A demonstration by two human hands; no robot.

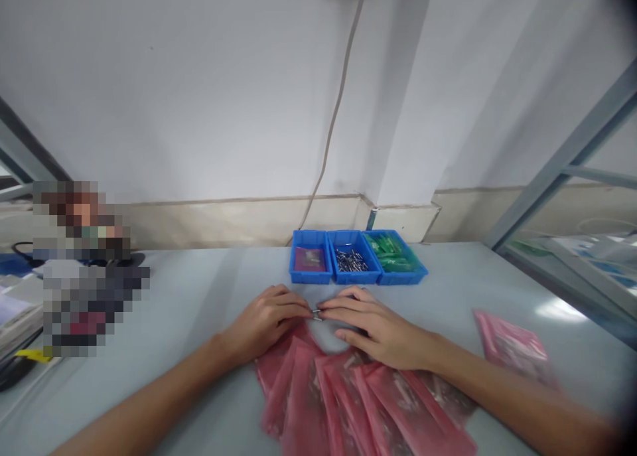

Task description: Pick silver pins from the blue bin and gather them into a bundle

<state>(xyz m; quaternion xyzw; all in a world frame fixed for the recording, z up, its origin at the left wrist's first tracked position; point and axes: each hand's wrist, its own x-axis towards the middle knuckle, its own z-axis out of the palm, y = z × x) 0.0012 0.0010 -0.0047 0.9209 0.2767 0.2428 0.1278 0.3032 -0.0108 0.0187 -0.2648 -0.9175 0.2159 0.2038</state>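
Note:
Several small silvery metal pins (pixel 317 314) lie between the fingertips of my two hands, just above the table surface or on it. My left hand (pixel 271 320) has its fingers closed together at the pins' left end. From the other side, my right hand (pixel 378 330) meets them with its fingertips, its thumb lower and a little apart. Pink translucent bags (pixel 343 403) fan out below my hands, overlapping, with small parts showing inside some. My right wrist passes over the bags' right side.
Three blue bins stand in a row: one with a pink bag (pixel 309 259), one with loose metal pins (pixel 351 260), one with green bags (pixel 393 251). More pink bags (pixel 515 346) lie at the right. A blurred-out person (pixel 89 270) is at the left, near cables.

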